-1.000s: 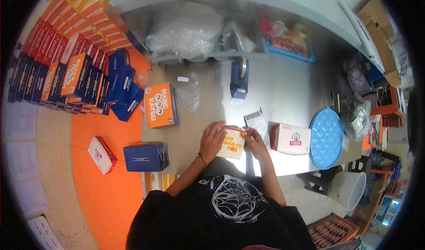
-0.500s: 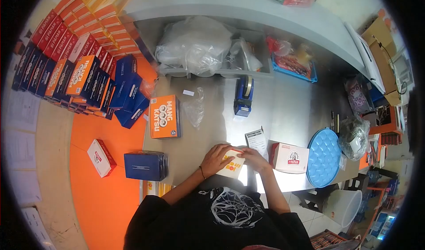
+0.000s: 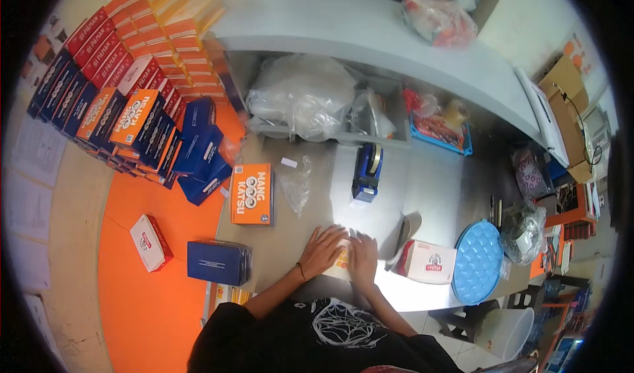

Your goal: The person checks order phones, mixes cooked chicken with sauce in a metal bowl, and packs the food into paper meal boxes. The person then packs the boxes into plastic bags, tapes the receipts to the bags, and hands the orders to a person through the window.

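My left hand (image 3: 323, 249) lies flat across a small cream box (image 3: 343, 259) with yellow and orange lettering, its fingers stretched out. Along the right side of that box is my right hand (image 3: 362, 257), fingers extended and nearly touching the left ones. Both palms hide much of the box. To the right, a white and red carton with a round logo (image 3: 428, 262) rests on the metal table, with a curled piece of card (image 3: 407, 233) beside it. An orange MANG KATSU box (image 3: 252, 195) sits to the left of my hands.
A blue tape dispenser (image 3: 366, 173) stands ahead. A blue quilted round pad (image 3: 477, 263) lies right. Dark blue boxes (image 3: 218, 263) and a red-white box (image 3: 150, 243) sit left, near stacked cartons (image 3: 135, 119). Plastic bags (image 3: 300, 96) fill a grey tray at the back.
My right hand has moved left, from the box's corner to lie alongside my left hand. The printed card now looks curled and seen edge-on. The whole view has shifted with the head.
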{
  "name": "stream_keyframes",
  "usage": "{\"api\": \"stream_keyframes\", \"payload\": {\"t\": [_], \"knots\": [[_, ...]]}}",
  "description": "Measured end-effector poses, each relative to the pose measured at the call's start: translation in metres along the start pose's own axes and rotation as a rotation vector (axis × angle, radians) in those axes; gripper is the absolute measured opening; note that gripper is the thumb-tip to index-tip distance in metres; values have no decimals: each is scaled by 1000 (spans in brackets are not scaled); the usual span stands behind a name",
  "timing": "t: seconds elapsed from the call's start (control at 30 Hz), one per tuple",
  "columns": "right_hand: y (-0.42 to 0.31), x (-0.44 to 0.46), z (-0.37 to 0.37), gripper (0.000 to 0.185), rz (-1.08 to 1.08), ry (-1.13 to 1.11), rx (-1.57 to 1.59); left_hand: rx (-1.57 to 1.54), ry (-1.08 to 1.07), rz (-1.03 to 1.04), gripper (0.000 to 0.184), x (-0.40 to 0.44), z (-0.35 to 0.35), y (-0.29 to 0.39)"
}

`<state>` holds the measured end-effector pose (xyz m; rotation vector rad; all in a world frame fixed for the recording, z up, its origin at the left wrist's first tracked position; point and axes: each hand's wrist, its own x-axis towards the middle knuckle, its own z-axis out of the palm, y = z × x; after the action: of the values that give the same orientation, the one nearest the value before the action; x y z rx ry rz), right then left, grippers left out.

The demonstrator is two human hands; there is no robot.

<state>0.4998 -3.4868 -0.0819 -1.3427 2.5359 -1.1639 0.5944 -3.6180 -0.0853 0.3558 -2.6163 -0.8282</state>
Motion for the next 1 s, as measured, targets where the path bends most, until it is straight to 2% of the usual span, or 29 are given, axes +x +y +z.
{"api": "stream_keyframes", "payload": {"t": [0.03, 0.1, 0.13, 0.17, 0.2, 0.27, 0.3, 0.33, 0.37, 0.4, 0.43, 0.47, 0.53, 0.6, 0.67, 0.73, 0.77, 0.87, 0.93, 1.0], "knots": [[-6, 22, -1, 35, -96, 34, -91, -24, 116, -63, 32, 7, -5, -8], [-39, 87, 3, 32, -114, 96, 235, -70, 544, -113, 25, 42, -31, -41], [-60, 123, 4, 32, -212, 42, 404, -57, 662, -160, 22, 65, -55, -55], [-75, 159, 16, 29, -311, -19, 437, -45, 777, -215, 20, 91, -83, -67], [-90, 194, 29, 27, -413, -85, 469, -247, 814, -166, 16, 121, -110, -78], [-102, 257, 69, 24, -370, -115, 441, -339, 538, -310, 19, 172, -141, -121], [-100, 283, 80, 24, -385, -114, 437, -337, 454, -266, 21, 204, -134, -160], [-98, 309, 91, 21, -293, 25, 324, -332, 370, -217, 24, 232, -124, -194], [-93, 332, 102, 18, -200, 170, 210, -330, 382, -197, 24, 248, -122, -201], [-79, 351, 119, 18, -217, 191, 203, -131, 499, -162, 28, 266, -117, -200], [-59, 367, 135, 18, -182, 163, 61, 62, 619, -123, 33, 282, -112, -200], [-48, 384, 140, 19, -146, 141, -83, 208, 476, -249, 41, 290, -107, -207], [-55, 406, 123, 18, -63, -127, -393, 548, 508, -108, 42, 298, -68, -256], [-53, 418, 117, 15, -186, -114, -570, 367, 414, -355, 43, 286, -99, -206], [-44, 421, 125, 12, -150, -190, -678, 313, 563, -363, 39, 282, -97, -198], [-41, 415, 125, 11, -223, -204, -712, 248, 486, -474, 32, 275, -101, -192], [-37, 412, 125, 11, -215, -189, -719, 245, 488, -457, 32, 271, -102, -187], [-26, 415, 117, 11, -244, -105, -637, 201, 583, -391, 35, 264, -104, -168], [-20, 419, 109, 12, -323, 158, -306, 102, 672, -194, 29, 261, -99, -156], [-16, 426, 105, 13, -319, 83, -331, 99, 673, -191, 29, 264, -89, -154]]}}
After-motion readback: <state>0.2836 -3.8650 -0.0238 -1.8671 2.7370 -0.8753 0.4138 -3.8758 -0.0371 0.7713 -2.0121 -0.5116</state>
